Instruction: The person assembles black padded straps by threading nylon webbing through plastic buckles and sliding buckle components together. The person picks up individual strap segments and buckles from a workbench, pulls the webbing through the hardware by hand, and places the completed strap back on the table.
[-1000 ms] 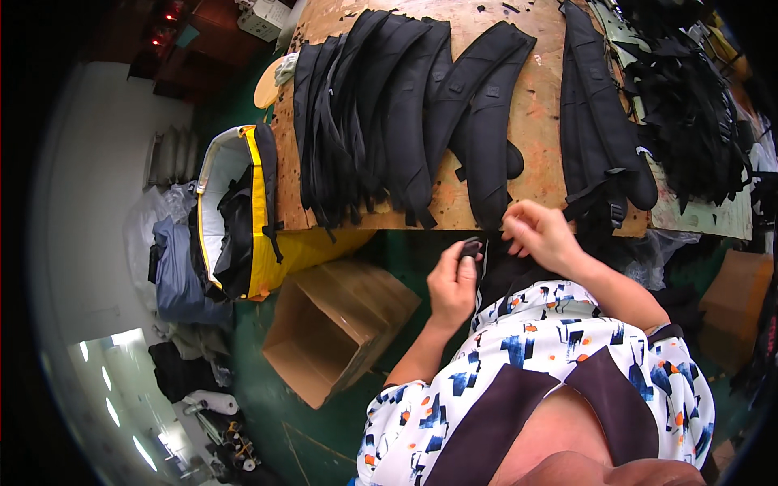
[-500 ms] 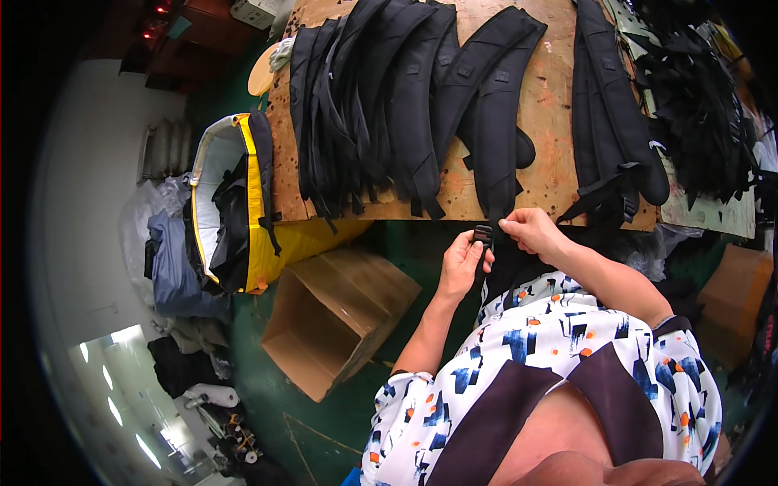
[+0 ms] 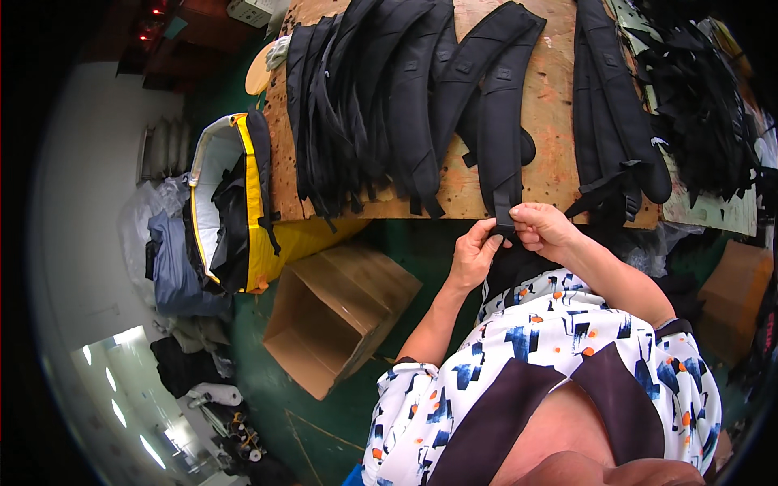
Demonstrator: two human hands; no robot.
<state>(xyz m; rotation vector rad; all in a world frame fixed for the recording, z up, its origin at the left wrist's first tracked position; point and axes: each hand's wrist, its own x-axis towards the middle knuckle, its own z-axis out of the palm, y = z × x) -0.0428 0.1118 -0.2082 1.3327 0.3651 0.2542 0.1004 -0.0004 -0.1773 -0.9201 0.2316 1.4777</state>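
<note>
A padded black shoulder strap [image 3: 500,134] lies on the wooden table with its narrow end toward me. From that end black webbing [image 3: 502,207] runs over the table's front edge to my hands. My left hand [image 3: 473,257] is closed at the lower end of the webbing, pinching the small black buckle, now mostly hidden by fingers and webbing. Beside it, my right hand [image 3: 545,230] pinches the webbing between thumb and fingers, just in front of the edge. The two hands are almost touching.
More padded black straps [image 3: 365,97] lie in a row on the left of the table [image 3: 551,130]; another bunch [image 3: 608,121] is at right. Black webbing pieces [image 3: 701,113] heap beyond. Below left stand an open cardboard box [image 3: 340,312] and a yellow bag [image 3: 258,202].
My right hand has moved down slightly and now grips the webbing next to the buckle. My left hand has risen a little, and the buckle has turned mostly out of sight.
</note>
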